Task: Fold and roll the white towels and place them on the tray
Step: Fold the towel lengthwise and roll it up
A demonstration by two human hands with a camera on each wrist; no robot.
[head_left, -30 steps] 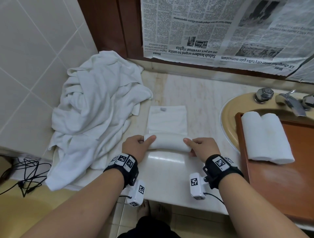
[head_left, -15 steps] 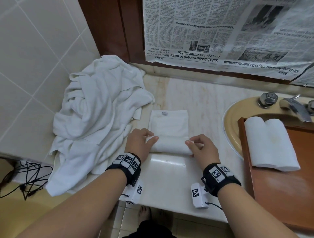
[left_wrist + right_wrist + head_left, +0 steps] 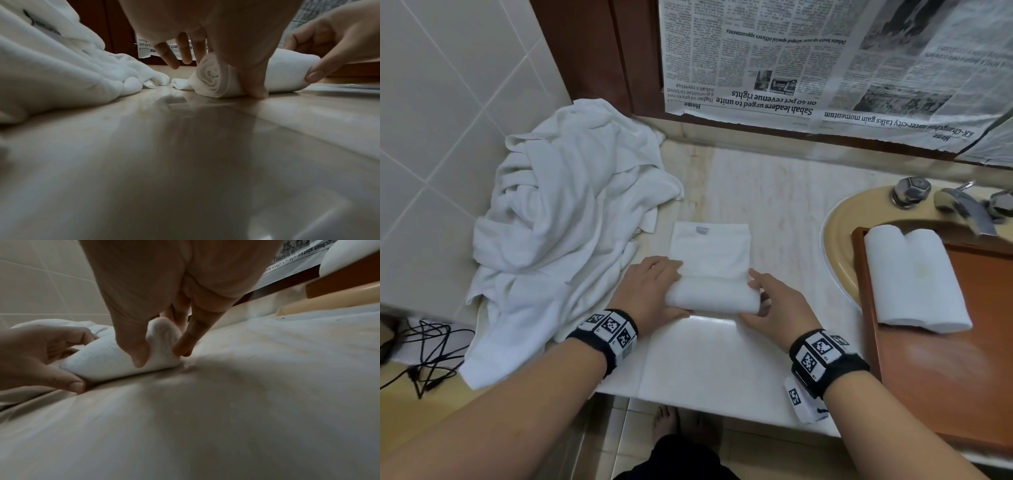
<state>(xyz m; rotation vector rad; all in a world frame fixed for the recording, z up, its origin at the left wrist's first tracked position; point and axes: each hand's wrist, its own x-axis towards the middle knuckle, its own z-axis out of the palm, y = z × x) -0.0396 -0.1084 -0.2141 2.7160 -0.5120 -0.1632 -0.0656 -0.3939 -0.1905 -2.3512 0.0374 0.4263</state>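
Note:
A white towel (image 3: 710,245) lies on the marble counter, its near part wound into a roll (image 3: 710,296). My left hand (image 3: 674,289) grips the roll's left end, thumb on the near side and fingers over the top. In the left wrist view the spiral end (image 3: 213,78) shows beside my thumb (image 3: 252,81). My right hand (image 3: 756,298) pinches the right end (image 3: 164,337) between thumb (image 3: 137,345) and fingers (image 3: 187,340). Two rolled towels (image 3: 914,277) lie on the brown tray (image 3: 962,383) at the right.
A heap of loose white towels (image 3: 565,222) fills the counter's left side against the tiled wall. The tray sits over a beige sink (image 3: 837,236) with a chrome tap (image 3: 962,209). Newspaper (image 3: 825,61) covers the mirror behind. Black cables (image 3: 424,353) lie lower left.
Both hands have rolled the towel away from me. The roll is thicker and the flat part beyond it is shorter.

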